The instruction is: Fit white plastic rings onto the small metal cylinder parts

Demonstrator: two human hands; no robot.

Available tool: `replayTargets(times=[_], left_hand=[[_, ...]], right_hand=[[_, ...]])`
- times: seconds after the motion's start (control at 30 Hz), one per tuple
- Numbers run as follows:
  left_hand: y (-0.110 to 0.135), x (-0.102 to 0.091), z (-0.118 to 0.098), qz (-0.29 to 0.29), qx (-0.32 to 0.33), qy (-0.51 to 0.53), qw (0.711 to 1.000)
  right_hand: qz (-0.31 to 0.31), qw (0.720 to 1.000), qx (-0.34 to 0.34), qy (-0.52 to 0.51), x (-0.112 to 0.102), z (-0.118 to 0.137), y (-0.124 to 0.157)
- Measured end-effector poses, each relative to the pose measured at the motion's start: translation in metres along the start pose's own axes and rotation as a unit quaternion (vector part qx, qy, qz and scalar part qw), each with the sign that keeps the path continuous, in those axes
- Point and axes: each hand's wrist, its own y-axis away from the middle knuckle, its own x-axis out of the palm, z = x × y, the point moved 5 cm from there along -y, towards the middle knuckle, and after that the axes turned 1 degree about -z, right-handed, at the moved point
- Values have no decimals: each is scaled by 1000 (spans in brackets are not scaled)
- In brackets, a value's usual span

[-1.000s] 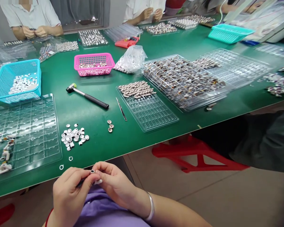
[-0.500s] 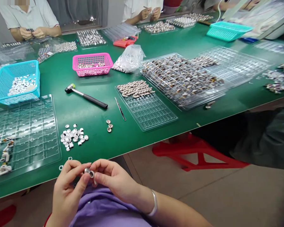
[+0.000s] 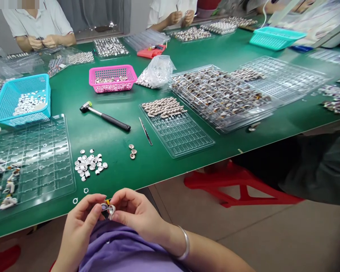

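Observation:
Just off the table's front edge, above a purple-clothed lap, my hands meet around small parts. Between the thumb and fingers of my left hand (image 3: 81, 223) is a small round piece (image 3: 104, 207) with a dark face. My right hand (image 3: 138, 215) pinches a small whitish rounded shell (image 3: 111, 211), close against the left piece. A yellow bit (image 3: 108, 202) shows between the fingertips; which part it belongs to I cannot tell. Beyond the hands lie two thin white rings (image 3: 75, 201), a cluster of white caps (image 3: 86, 166) and three beige round pieces (image 3: 132, 151).
On the green table (image 3: 113, 173) are a mallet (image 3: 107, 119), tweezers (image 3: 145, 131) and a partly filled tray (image 3: 184, 136). A clear tray (image 3: 45, 158) lies left, stacked trays (image 3: 221, 98) right. Behind stand blue (image 3: 5, 109) and pink (image 3: 113, 71) baskets. Co-workers sit across.
The left piece has turned from its shiny silver side to its dark face. A yellow bit has come into sight between the fingertips. The view has shifted slightly.

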Motion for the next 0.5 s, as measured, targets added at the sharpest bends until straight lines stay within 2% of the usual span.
replayTargets(times=[0.1, 0.27, 0.33, 0.43, 0.5], left_hand=[[-3, 6, -6, 39, 13, -15, 999], [-2, 8, -27, 20, 125, -102, 987], [2, 9, -33, -7, 179, -165, 970], [14, 8, -41, -64, 286, -251, 923], [21, 9, -42, -74, 342, -280, 894]], right_hand=[[0, 1000, -2, 17, 1, -2, 1], [-13, 997, -16, 69, -2, -5, 1], [-17, 997, -25, 73, -2, -5, 1], [-26, 998, -31, 53, -2, -4, 1], [-28, 999, -31, 33, -1, -4, 1]])
